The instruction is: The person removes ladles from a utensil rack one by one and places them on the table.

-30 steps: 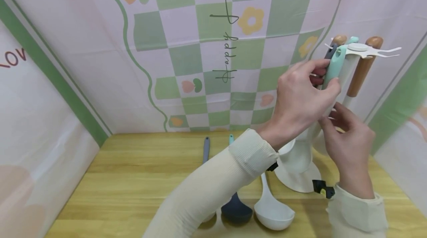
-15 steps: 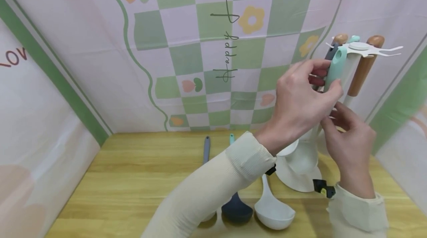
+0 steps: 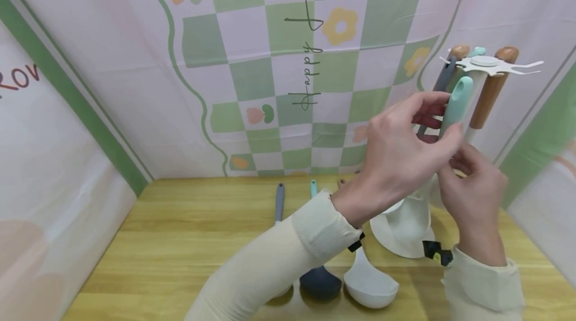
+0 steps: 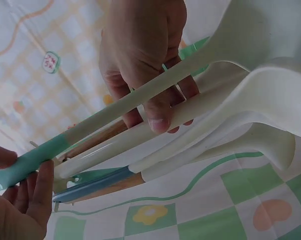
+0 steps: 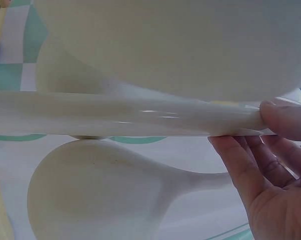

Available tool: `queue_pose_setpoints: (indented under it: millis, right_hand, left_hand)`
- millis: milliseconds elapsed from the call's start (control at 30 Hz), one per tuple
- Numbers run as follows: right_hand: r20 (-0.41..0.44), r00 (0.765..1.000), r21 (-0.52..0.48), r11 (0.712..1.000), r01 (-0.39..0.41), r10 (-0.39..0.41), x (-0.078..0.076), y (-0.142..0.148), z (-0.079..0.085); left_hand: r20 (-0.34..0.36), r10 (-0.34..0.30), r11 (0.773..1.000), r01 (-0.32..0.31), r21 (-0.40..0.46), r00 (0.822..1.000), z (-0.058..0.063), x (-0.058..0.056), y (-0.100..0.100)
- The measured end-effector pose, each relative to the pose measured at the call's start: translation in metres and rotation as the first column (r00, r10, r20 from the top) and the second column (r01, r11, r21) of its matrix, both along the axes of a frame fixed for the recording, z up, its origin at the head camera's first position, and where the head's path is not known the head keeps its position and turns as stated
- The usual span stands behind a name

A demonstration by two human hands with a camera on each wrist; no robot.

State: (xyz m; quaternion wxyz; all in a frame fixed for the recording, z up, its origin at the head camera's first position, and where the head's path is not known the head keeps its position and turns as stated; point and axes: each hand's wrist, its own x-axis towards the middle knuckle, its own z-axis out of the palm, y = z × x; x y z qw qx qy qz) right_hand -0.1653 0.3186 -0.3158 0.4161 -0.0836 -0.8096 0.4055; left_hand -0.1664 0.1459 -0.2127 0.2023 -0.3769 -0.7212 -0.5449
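My left hand [image 3: 400, 146] holds a mint-handled kitchen utensil [image 3: 458, 98] between thumb and fingers, in front of the rotating rack. Its white neck runs to a broad white head [image 4: 270, 30] in the left wrist view; the exact kind is hard to tell. The handle's holed end sits below the rack top [image 3: 483, 62] and apart from it. My right hand [image 3: 474, 186] grips the white pole [image 5: 140, 117] of the rack, thumb on one side and fingers on the other. A grey-blue handled utensil [image 4: 95, 185] and wooden-handled ones [image 3: 490, 96] hang on the rack.
On the wooden table [image 3: 180, 241] lie a dark ladle [image 3: 320, 283] and a white ladle [image 3: 371, 288], with a grey handle [image 3: 280, 201] and a mint handle [image 3: 313, 188] behind. The rack's round white base [image 3: 396, 246] stands at the right, near patterned cloth walls.
My left hand has drawn the mint-handled utensil down and away from the rack top, so its handle end sits lower. The right hand stays on the pole, nearly still.
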Motion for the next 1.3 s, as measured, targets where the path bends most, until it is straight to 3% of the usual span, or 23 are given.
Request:
queue_pose_setpoints:
  millis: [233,400,567,700,1033,1167,1300]
  right_hand:
    - [-0.070,0.998,0.050,0.999,0.010,-0.006,-0.002,0.002,-0.003]
    - [-0.024,0.999,0.062,0.998,0.026,-0.025,-0.002,0.002,-0.004]
    - [0.001,1.000,0.000,1.000,-0.009,0.009,-0.002,0.001,-0.003]
    - [0.045,0.999,-0.055,0.998,-0.023,0.026,-0.001,0.000,-0.001]
    - [0.061,0.997,-0.108,0.994,-0.036,0.043,-0.001,-0.001,0.001]
    - [0.071,0.997,-0.123,0.992,-0.034,0.043,-0.001,-0.001,0.000]
    - [0.078,0.996,-0.131,0.991,-0.038,0.049,-0.001,0.000,0.000]
  left_hand:
    - [-0.036,-0.085,0.996,0.084,-0.030,0.996,-0.007,0.008,-0.008]
    - [-0.054,-0.094,0.995,0.092,-0.038,0.994,-0.012,0.011,-0.017]
    - [-0.070,-0.114,0.993,0.115,0.013,0.991,-0.020,0.010,-0.029]
    - [-0.026,-0.130,0.991,0.130,0.015,0.991,-0.026,0.008,-0.042]
    - [0.042,-0.094,0.994,0.091,0.067,0.995,-0.038,-0.004,-0.086]
    - [0.076,-0.055,0.995,0.048,0.087,0.996,-0.044,-0.009,-0.104]
    - [0.063,-0.003,0.994,-0.004,0.105,0.998,-0.051,-0.013,-0.121]
